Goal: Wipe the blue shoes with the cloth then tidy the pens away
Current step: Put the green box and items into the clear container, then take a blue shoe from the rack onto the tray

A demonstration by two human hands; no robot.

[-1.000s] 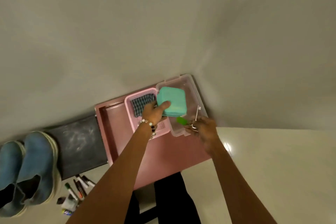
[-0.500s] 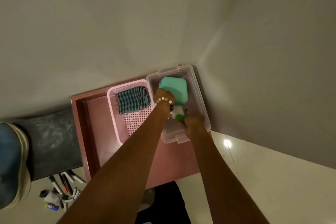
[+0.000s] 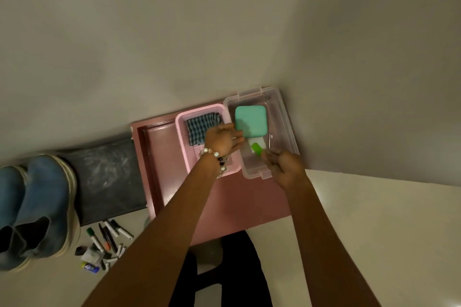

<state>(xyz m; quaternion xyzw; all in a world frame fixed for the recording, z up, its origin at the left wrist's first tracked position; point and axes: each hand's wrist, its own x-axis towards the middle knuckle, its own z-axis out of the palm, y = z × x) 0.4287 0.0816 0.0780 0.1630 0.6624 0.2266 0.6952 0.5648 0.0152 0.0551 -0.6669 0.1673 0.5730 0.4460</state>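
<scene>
The pair of blue shoes (image 3: pixel 42 204) stands at the left on the floor. Several pens and markers (image 3: pixel 107 237) lie scattered beside them. The checked cloth (image 3: pixel 200 124) lies in a pink basket (image 3: pixel 182 137) on the pink table. My left hand (image 3: pixel 222 141), wearing a bead bracelet, reaches over the basket's right rim with straight fingers touching a teal box (image 3: pixel 250 121). My right hand (image 3: pixel 284 166) hovers at the near end of a clear plastic bin (image 3: pixel 287 119), fingers relaxed, just behind a small green item (image 3: pixel 257 148) lying in the bin.
The pink table (image 3: pixel 174 182) stands in a wall corner. A dark grey mat (image 3: pixel 107 177) lies between table and shoes. A thin white stick (image 3: pixel 270 141) rests in the bin. My dark-clothed legs (image 3: pixel 219 269) are below the table.
The green item and thin stick left my right hand and now lie in the bin. My left hand let go of the teal box, which sits in the bin. The view swung left.
</scene>
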